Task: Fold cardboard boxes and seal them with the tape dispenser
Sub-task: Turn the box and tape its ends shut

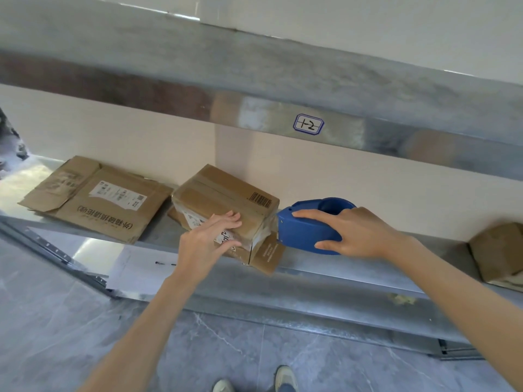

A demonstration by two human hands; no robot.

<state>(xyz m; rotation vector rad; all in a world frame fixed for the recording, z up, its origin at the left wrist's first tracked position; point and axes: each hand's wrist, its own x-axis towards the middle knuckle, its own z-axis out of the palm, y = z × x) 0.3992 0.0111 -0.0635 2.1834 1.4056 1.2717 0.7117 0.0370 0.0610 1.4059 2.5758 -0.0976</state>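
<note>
A small folded cardboard box (pixel 226 193) with a barcode and clear tape stands on the metal shelf (pixel 325 267), over another flattened piece of cardboard. My left hand (pixel 209 239) lies on the box's near side with straight fingers. Against the box's right end sits the blue tape dispenser (pixel 308 227). My right hand (pixel 353 233) grips it, fingers over the top and thumb underneath.
A flattened cardboard box (pixel 93 199) with a white label lies on the shelf to the left. Another brown box (pixel 498 253) sits at the far right. An upper shelf (pixel 254 89) with a "12" tag hangs overhead. Below the shelf lie a white sheet (pixel 133 267) and grey floor.
</note>
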